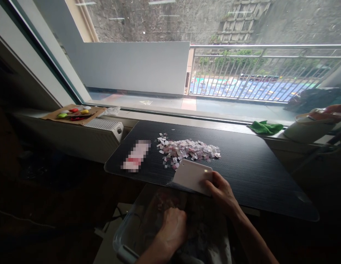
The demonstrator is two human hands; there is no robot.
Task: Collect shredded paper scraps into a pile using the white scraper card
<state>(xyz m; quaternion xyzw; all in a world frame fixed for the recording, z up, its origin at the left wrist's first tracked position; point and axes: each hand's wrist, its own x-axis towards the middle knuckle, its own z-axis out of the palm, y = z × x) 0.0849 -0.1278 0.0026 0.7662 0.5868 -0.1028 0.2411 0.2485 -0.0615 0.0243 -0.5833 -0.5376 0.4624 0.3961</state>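
Note:
A flat white plastic card (192, 176) with rounded corners is pinched between the thumb and fingers of my right hand (221, 189). It is tilted at the front edge of the dark table (249, 165), against a heap of small pale paper scraps (189, 148). Below that edge, my left hand (173, 223) is curled like a fist over a clear plastic bin (123, 234). Its fingertips point down out of sight, so anything in them is hidden. Pale pieces show dimly inside the bin.
A pixelated pink-and-red strip (136, 156) lies left of the heap. Along the windowsill are a brown board with colourful items (74, 113), a green cloth (265, 127) and a pale container (307, 128). A white radiator (104, 135) stands left of the table.

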